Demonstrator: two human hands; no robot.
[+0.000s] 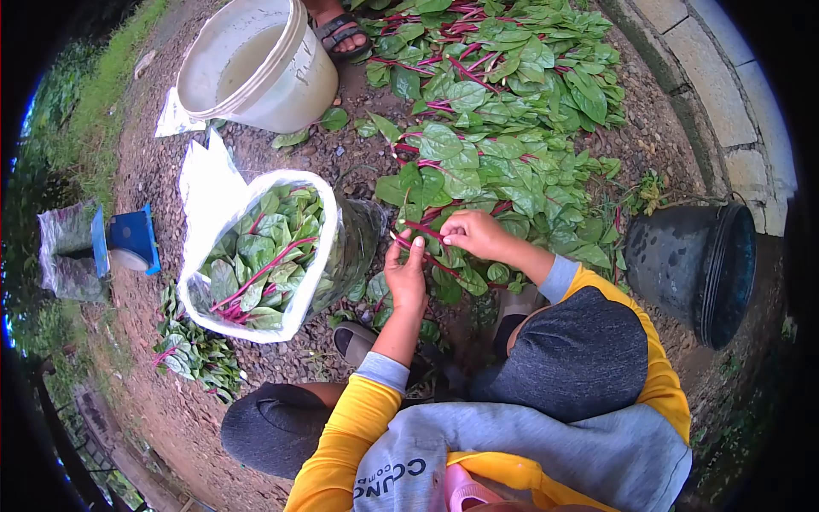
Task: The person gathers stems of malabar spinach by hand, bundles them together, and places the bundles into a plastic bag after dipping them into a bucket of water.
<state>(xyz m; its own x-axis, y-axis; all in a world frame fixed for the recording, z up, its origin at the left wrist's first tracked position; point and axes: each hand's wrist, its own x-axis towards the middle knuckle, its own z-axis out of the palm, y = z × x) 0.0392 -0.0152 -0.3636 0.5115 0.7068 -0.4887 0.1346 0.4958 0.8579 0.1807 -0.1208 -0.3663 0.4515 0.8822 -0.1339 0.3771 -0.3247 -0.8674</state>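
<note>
My left hand [407,275] is closed round the lower ends of a few red-stemmed leafy stalks, thumb pointing up. Just to its right, my right hand [474,234] pinches a red stem [425,229] between thumb and fingers. The leaves of these stalks hang toward my feet. Beyond both hands, a wide spread of green leaves with red stems [512,111] lies on the ground. To the left stands an open clear plastic bag [320,290] with a white rim, filled with the same leafy stalks.
A white bucket [294,85] of cloudy water stands at upper left, beside another person's sandalled foot [341,36]. A black bucket [682,256] is at right, near a concrete edge [708,77]. A leaf pile [200,354] and blue object [136,239] lie left.
</note>
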